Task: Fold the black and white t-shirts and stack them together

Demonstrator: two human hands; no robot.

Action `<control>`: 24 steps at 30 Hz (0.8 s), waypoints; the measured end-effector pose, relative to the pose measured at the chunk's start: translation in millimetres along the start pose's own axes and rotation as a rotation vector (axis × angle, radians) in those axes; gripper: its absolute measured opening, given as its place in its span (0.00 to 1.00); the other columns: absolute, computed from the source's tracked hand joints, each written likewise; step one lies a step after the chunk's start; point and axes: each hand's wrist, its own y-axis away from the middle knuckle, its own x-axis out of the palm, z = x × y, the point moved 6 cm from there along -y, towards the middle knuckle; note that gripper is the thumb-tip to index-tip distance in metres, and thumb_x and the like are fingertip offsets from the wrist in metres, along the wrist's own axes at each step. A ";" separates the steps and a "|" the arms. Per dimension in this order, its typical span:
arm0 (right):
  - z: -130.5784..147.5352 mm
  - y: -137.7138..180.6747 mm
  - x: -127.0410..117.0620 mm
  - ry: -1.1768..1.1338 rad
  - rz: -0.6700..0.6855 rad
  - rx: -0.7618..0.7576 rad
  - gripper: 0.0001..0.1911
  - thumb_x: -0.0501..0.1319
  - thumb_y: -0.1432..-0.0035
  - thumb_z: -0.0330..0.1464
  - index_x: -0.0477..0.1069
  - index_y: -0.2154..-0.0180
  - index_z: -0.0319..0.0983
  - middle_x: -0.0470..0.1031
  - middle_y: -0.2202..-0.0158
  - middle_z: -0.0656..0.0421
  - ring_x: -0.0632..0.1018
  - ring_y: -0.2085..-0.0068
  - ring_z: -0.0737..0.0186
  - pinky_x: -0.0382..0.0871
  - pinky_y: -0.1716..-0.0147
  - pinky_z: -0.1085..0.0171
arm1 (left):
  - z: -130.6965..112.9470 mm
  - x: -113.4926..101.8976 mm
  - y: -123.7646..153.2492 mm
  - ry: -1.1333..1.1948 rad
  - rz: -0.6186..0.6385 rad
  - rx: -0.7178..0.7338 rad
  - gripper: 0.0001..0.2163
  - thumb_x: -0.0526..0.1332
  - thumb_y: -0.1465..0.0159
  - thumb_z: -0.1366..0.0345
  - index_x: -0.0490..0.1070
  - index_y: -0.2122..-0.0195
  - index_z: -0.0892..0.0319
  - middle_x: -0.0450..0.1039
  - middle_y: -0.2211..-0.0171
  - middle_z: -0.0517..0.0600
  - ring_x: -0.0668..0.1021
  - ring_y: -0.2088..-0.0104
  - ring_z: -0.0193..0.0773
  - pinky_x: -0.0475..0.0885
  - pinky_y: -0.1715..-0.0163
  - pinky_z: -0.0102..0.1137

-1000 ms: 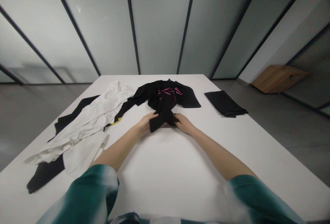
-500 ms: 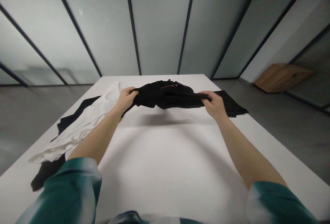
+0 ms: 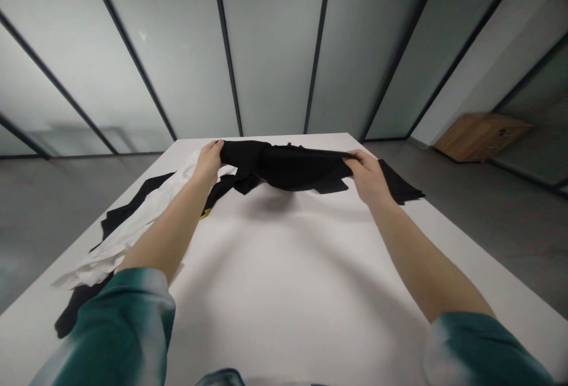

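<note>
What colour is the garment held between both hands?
The garment looks mainly black; it shows in the head view, the only one.

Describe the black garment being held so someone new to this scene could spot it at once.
On the white table, look to the middle of the far half. There the black garment stretches between the left hand and right hand, its gripped edge raised. Unlike the white garment to the left and the black cloth to the right, it is held by both hands.
</note>
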 end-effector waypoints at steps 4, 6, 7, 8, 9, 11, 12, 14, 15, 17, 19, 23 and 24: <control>19.5 68.8 64.5 0.037 0.378 0.045 0.06 0.59 0.43 0.35 0.72 0.68 0.41 0.73 0.73 0.62 0.74 0.69 0.61 0.69 0.69 0.64 | 10.3 20.8 -4.7 0.117 0.004 -0.051 0.14 0.58 0.38 0.48 0.68 0.62 0.53 0.74 0.65 0.48 0.78 0.63 0.40 0.76 0.66 0.34; 30.3 106.6 102.7 0.043 0.594 0.048 0.07 0.57 0.40 0.34 0.73 0.65 0.41 0.76 0.70 0.61 0.76 0.68 0.60 0.70 0.68 0.63 | 7.6 47.3 0.4 0.149 0.083 -0.022 0.16 0.57 0.36 0.47 0.69 0.58 0.54 0.76 0.62 0.49 0.79 0.60 0.42 0.76 0.63 0.36; 37.7 123.7 120.2 0.044 0.713 0.019 0.09 0.56 0.39 0.34 0.74 0.61 0.41 0.78 0.67 0.59 0.77 0.65 0.60 0.71 0.65 0.62 | 4.3 63.5 5.6 0.150 0.153 0.004 0.17 0.56 0.36 0.47 0.70 0.56 0.54 0.76 0.60 0.51 0.79 0.58 0.43 0.76 0.61 0.38; 47.5 139.2 135.0 0.042 0.837 -0.047 0.11 0.57 0.38 0.35 0.75 0.57 0.41 0.80 0.63 0.57 0.78 0.62 0.58 0.72 0.61 0.61 | 0.0 80.8 12.7 0.134 0.248 0.035 0.19 0.56 0.35 0.47 0.71 0.54 0.56 0.77 0.58 0.52 0.79 0.56 0.45 0.75 0.59 0.40; 59.0 152.3 145.6 0.022 0.949 -0.127 0.13 0.59 0.39 0.36 0.75 0.54 0.41 0.80 0.57 0.55 0.79 0.57 0.57 0.72 0.56 0.60 | -3.9 98.5 21.7 0.099 0.376 0.057 0.20 0.56 0.35 0.47 0.72 0.53 0.57 0.77 0.56 0.54 0.78 0.54 0.46 0.74 0.56 0.41; 81.2 168.6 151.9 -0.047 1.099 -0.238 0.17 0.61 0.38 0.38 0.74 0.49 0.42 0.78 0.50 0.53 0.78 0.50 0.56 0.70 0.49 0.59 | -9.4 126.4 43.2 0.011 0.653 0.090 0.21 0.57 0.34 0.47 0.74 0.51 0.59 0.78 0.54 0.56 0.78 0.52 0.48 0.72 0.52 0.43; 90.9 170.7 148.1 -0.097 1.122 -0.256 0.17 0.60 0.37 0.39 0.74 0.48 0.42 0.78 0.48 0.53 0.77 0.48 0.57 0.69 0.48 0.59 | -10.1 134.4 54.0 -0.034 0.776 0.105 0.21 0.57 0.34 0.48 0.74 0.51 0.59 0.78 0.54 0.56 0.78 0.51 0.48 0.71 0.51 0.43; 103.1 163.4 130.6 -0.202 1.067 -0.220 0.15 0.56 0.33 0.38 0.75 0.50 0.42 0.80 0.52 0.54 0.79 0.51 0.59 0.71 0.50 0.60 | -5.7 136.8 71.0 -0.137 0.927 0.149 0.21 0.57 0.34 0.48 0.75 0.51 0.59 0.79 0.53 0.56 0.79 0.51 0.46 0.71 0.49 0.41; 103.9 155.1 118.5 -0.239 0.995 -0.190 0.15 0.54 0.32 0.38 0.76 0.52 0.41 0.81 0.55 0.55 0.80 0.54 0.59 0.73 0.53 0.60 | 0.8 132.9 76.9 -0.216 0.950 0.174 0.20 0.57 0.35 0.49 0.76 0.51 0.58 0.79 0.54 0.55 0.79 0.52 0.46 0.71 0.49 0.40; 91.0 132.9 91.9 -0.228 0.794 -0.139 0.15 0.53 0.32 0.38 0.78 0.57 0.41 0.81 0.60 0.56 0.81 0.59 0.59 0.74 0.57 0.60 | 23.7 119.2 85.5 -0.442 0.901 0.212 0.20 0.57 0.35 0.50 0.76 0.52 0.58 0.79 0.53 0.54 0.79 0.51 0.47 0.71 0.48 0.39; 58.0 108.6 67.1 -0.053 0.572 -0.119 0.15 0.54 0.33 0.38 0.78 0.59 0.42 0.81 0.60 0.56 0.80 0.58 0.58 0.73 0.54 0.58 | 55.8 103.0 94.0 -0.713 0.787 0.208 0.21 0.56 0.35 0.52 0.74 0.48 0.60 0.77 0.50 0.57 0.77 0.48 0.51 0.69 0.46 0.41; -40.3 78.5 43.1 0.363 0.391 -0.076 0.15 0.56 0.37 0.37 0.77 0.55 0.40 0.79 0.53 0.51 0.78 0.49 0.49 0.69 0.46 0.50 | 110.9 89.8 122.3 -1.022 0.746 0.230 0.25 0.51 0.32 0.55 0.65 0.39 0.65 0.66 0.38 0.64 0.68 0.37 0.53 0.61 0.38 0.45; -64.2 76.7 42.3 0.453 0.407 -0.064 0.16 0.57 0.38 0.38 0.76 0.52 0.39 0.77 0.49 0.49 0.75 0.45 0.47 0.67 0.43 0.48 | 118.1 88.9 127.4 -1.065 0.735 0.247 0.25 0.51 0.31 0.55 0.64 0.38 0.64 0.62 0.36 0.64 0.65 0.35 0.53 0.57 0.36 0.47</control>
